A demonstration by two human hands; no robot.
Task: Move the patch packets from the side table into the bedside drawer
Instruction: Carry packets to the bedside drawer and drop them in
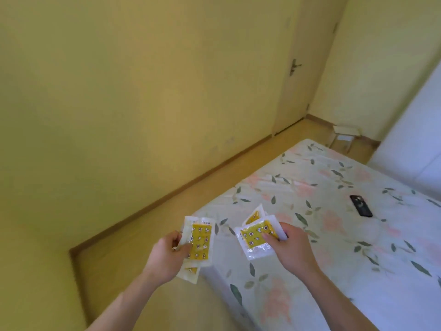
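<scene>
My left hand (167, 255) grips a small stack of clear patch packets (200, 240) with yellow printed sheets inside; a second packet pokes out below the hand. My right hand (290, 247) holds two more yellow patch packets (256, 237), fanned apart, thumb pressed on the top one. Both hands hover over the near corner of the bed, side by side and apart. Neither a side table nor a drawer is in view.
A bed with a floral sheet (334, 211) fills the right side; a black phone (361, 205) lies on it. A strip of wooden floor (148, 235) runs along the yellow wall. A closed door (303, 68) and a small wooden stool (343, 137) stand at the far end.
</scene>
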